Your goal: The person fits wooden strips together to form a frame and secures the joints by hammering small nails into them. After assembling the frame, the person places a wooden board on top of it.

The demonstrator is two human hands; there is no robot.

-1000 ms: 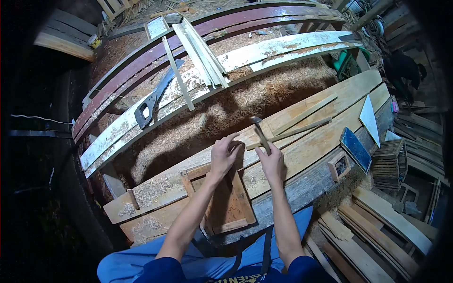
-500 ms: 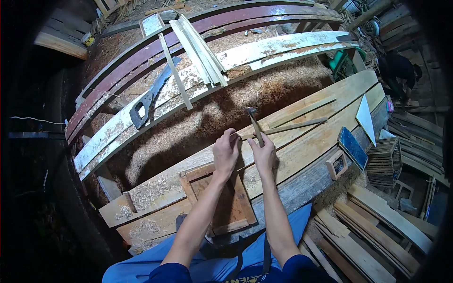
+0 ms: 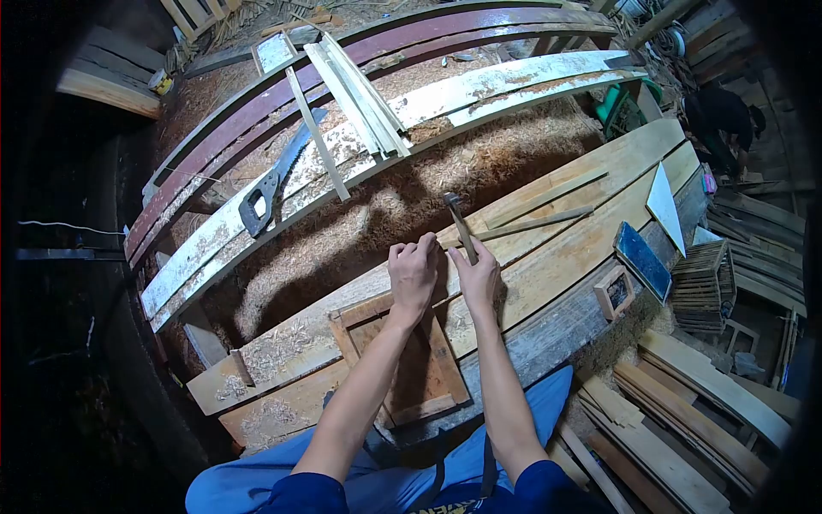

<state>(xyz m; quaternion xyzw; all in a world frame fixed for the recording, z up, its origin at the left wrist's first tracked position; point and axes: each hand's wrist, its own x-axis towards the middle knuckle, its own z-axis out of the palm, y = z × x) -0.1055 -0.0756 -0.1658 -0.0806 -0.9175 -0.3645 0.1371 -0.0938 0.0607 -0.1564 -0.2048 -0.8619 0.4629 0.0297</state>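
Observation:
My right hand (image 3: 478, 278) is wrapped round the handle of a hammer (image 3: 463, 230), its metal head pointing up and away from me. Beside it, my left hand (image 3: 413, 278) has its fingers curled closed over the workbench boards; whatever they may pinch is hidden. A thin wooden strip (image 3: 539, 223) runs from near my hands toward the right, with a second strip (image 3: 548, 201) lying behind it. Under my forearms rests a rectangular wooden frame (image 3: 443, 364) with a brown panel, close to my lap.
Across a sawdust-filled gap, a handsaw (image 3: 278, 176) and several thin slats (image 3: 355, 98) lie on a white-painted plank (image 3: 514, 81). To the right are a blue-faced block (image 3: 644, 261), a small wooden box (image 3: 614, 293) and stacked boards (image 3: 685, 428). Another person (image 3: 723, 128) bends at far right.
My left fingers have curled further in, and its hand has shifted slightly. The hammer stays in my right hand, almost unmoved. The view has shifted a little.

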